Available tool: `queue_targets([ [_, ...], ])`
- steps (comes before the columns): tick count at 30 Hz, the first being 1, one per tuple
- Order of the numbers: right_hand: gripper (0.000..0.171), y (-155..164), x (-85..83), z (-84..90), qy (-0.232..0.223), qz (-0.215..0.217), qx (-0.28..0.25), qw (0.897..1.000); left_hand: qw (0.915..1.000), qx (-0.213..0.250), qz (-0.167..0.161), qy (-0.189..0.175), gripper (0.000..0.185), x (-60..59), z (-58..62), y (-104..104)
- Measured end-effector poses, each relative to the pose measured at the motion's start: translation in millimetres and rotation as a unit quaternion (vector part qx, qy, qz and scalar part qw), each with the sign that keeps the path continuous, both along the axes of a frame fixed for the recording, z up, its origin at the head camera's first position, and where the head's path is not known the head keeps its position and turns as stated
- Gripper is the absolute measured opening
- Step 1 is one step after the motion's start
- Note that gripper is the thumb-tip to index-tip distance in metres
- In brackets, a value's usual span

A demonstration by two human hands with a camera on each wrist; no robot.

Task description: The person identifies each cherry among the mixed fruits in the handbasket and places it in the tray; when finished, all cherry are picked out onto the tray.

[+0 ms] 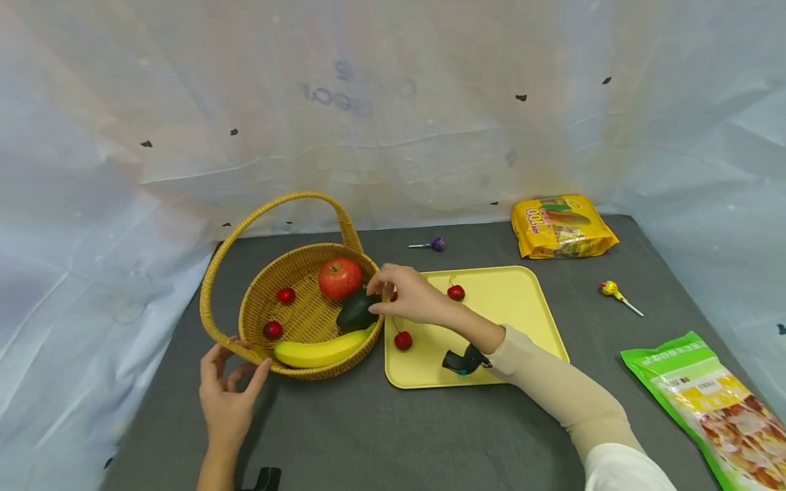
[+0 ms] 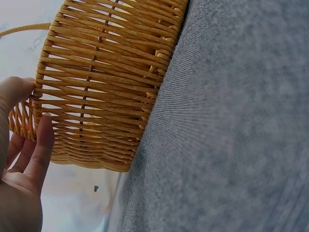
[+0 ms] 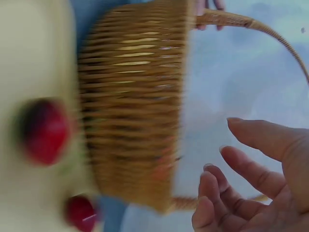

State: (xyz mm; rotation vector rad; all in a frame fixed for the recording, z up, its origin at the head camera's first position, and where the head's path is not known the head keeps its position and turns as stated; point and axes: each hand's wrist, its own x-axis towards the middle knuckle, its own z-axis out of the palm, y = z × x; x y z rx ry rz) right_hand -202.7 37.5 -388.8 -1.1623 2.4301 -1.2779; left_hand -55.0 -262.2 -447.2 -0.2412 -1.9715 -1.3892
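Observation:
A yellow wicker basket stands on the table, tilted toward me in the head view, its handle leaning left. My left hand pinches the near-left rim at the handle's foot; the left wrist view shows thumb and fingers on either side of the rim. Inside lie a banana, a dark green avocado, a round red fruit and two cherries. Over the right rim hangs my right hand, fingertips beside the avocado. Its fingers are loosely bent, with nothing between them in the right wrist view.
Right of the basket lies a yellow tray with cherries, one partly behind my right hand. Beyond are a purple lollipop, a yellow snack pack, a yellow lollipop and a green bag. Plastic sheeting hangs behind the table.

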Motion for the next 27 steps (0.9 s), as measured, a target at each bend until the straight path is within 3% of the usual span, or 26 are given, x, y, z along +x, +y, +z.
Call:
queue_targets([
  [5,0.027,-48,-18.0,26.7,-0.006,0.092,0.036,0.995,1.0,-0.001,-0.005,0.0,0.066,-0.5,-1.1,-2],
  [9,0.034,-90,-38.4,31.9,-0.037,0.188,0.077,0.978,1.0,-0.006,-0.004,-0.001,0.066,-0.5,-0.3,-3],
  [11,0.038,-109,-48.2,29.6,-0.058,0.214,0.092,0.971,0.9999,-0.01,-0.002,-0.004,0.066,0.1,0.7,-2],
  [18,0.043,-157,-66.0,9.6,-0.083,0.188,0.135,0.969,0.9997,-0.02,0.006,-0.011,0.069,-0.5,-4.4,-5],
  [22,0.043,-174,-66.6,1.7,-0.085,0.187,0.128,0.97,0.9998,-0.016,0.007,-0.013,0.07,-1.6,-9.7,-8],
  [27,0.039,-186,-65.3,-6.0,-0.09,0.193,0.111,0.971,1.0,0.002,-0.004,-0.006,0.067,-1.9,-7.6,-6],
])
